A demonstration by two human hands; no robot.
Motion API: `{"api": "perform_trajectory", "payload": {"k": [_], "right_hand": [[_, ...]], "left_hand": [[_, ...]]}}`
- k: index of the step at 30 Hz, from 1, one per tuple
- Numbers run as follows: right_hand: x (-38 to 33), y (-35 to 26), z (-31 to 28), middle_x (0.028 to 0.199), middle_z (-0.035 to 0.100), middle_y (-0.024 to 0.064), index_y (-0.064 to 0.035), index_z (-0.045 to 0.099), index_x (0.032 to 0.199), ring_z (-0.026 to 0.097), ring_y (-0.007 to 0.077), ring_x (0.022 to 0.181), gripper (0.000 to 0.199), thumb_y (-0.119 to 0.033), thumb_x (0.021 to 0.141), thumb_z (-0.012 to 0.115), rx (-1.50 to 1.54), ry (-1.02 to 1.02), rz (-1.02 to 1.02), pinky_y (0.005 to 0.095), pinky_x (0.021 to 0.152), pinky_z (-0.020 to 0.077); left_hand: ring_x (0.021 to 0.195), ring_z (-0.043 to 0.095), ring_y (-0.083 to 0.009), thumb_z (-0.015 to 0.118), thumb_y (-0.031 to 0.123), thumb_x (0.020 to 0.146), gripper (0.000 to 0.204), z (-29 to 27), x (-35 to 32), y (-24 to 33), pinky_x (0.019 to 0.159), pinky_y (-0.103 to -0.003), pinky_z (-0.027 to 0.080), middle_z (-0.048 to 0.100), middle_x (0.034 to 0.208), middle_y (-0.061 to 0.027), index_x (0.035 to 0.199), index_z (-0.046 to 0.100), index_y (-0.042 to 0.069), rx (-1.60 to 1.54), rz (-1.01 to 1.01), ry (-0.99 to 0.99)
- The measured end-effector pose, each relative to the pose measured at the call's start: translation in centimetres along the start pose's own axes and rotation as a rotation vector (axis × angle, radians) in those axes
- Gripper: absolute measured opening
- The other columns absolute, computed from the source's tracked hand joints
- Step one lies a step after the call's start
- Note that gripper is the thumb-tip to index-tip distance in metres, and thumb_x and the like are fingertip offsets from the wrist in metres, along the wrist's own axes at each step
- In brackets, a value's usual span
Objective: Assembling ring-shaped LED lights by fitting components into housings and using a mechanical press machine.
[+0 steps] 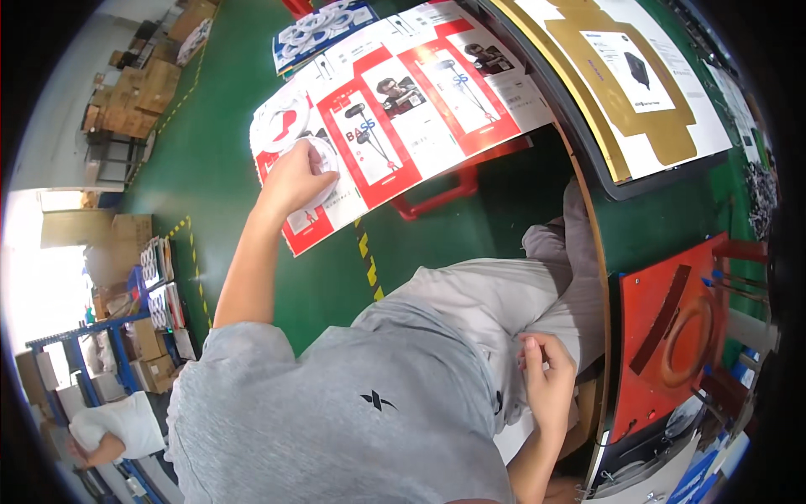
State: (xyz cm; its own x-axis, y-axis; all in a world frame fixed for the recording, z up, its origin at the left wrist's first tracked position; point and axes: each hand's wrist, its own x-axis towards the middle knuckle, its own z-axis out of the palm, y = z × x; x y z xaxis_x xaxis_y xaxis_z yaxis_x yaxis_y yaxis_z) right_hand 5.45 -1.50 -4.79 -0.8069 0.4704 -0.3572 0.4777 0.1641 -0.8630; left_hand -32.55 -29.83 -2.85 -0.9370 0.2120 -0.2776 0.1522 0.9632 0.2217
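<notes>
My left hand [293,179] is closed around the edge of a white ring-shaped roll [326,186], which lies on the left end of a printed sheet. A second white ring [274,126] rests just beyond it on the same corner. Red and white panels with earphone pictures cover the printed packaging sheet [409,172], and its near left corner juts out over the floor. Low at the right, beside my grey trousers, my right hand [550,376] hangs with its fingers loosely curled and apart. Nothing shows in it.
A gold and white box sheet [672,139] lies on a dark board at the far right. Below it stands a red panel [651,336] with a ring shape. More white rings [323,32] sit at the back. At the lower left, a person [126,428] bends near blue racks [80,361].
</notes>
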Motion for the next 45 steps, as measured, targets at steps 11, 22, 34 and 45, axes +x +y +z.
{"api": "perform_trajectory", "payload": {"k": [11, 22, 34, 45], "right_hand": [[-0.8, 1.3, 0.6, 0.084, 0.069, 0.0088, 0.0035, 0.072, 0.102, 0.063, 0.0128, 0.07, 0.019, -0.013, 0.105, 0.064, 0.107, 0.043, 0.02, 0.0268, 0.065, 0.0503], [-1.7, 0.6, 0.8, 0.084, 0.069, 0.0107, 0.0007, 0.074, 0.102, 0.062, 0.0166, 0.07, 0.012, -0.009, 0.101, 0.067, 0.101, 0.14, -0.065, 0.0289, 0.065, 0.0484], [-3.2, 2.4, 3.0, 0.099, 0.071, 0.0183, -0.0009, 0.071, 0.107, 0.069, 0.0392, 0.089, 0.016, -0.015, 0.1, 0.066, 0.075, 0.309, -0.179, 0.0449, 0.079, 0.0555], [-2.5, 2.9, 1.9, 0.095, 0.071, 0.0168, -0.0023, 0.07, 0.101, 0.069, 0.0379, 0.087, 0.018, -0.019, 0.101, 0.064, 0.075, 0.299, -0.126, 0.046, 0.078, 0.0551]], "left_hand": [[0.087, 0.071, -0.0299, 0.082, 0.029, 0.075, 0.035, -1.5, -1.9, -0.5, 0.078, -0.04, 0.055, 0.072, 0.09, -0.019, 0.091, 0.07, 0.0, 0.038, 0.016, -0.051], [0.055, 0.05, -0.0084, 0.059, 0.038, 0.105, 0.06, -4.7, -4.5, 16.4, 0.057, -0.023, 0.04, 0.061, 0.075, -0.0069, 0.129, 0.056, -0.017, -1.252, 0.85, -0.615], [0.101, 0.068, -0.0323, 0.08, 0.006, 0.084, 0.044, 9.5, -17.6, 37.1, 0.086, -0.041, 0.056, 0.072, 0.113, -0.0137, 0.125, 0.067, -0.001, -0.786, 1.951, -0.269], [0.128, 0.059, -0.0376, 0.077, 0.006, 0.085, 0.034, 12.1, -17.3, 39.9, 0.102, -0.047, 0.052, 0.068, 0.127, -0.0159, 0.118, 0.07, 0.0, -0.723, 1.926, -0.241]]}}
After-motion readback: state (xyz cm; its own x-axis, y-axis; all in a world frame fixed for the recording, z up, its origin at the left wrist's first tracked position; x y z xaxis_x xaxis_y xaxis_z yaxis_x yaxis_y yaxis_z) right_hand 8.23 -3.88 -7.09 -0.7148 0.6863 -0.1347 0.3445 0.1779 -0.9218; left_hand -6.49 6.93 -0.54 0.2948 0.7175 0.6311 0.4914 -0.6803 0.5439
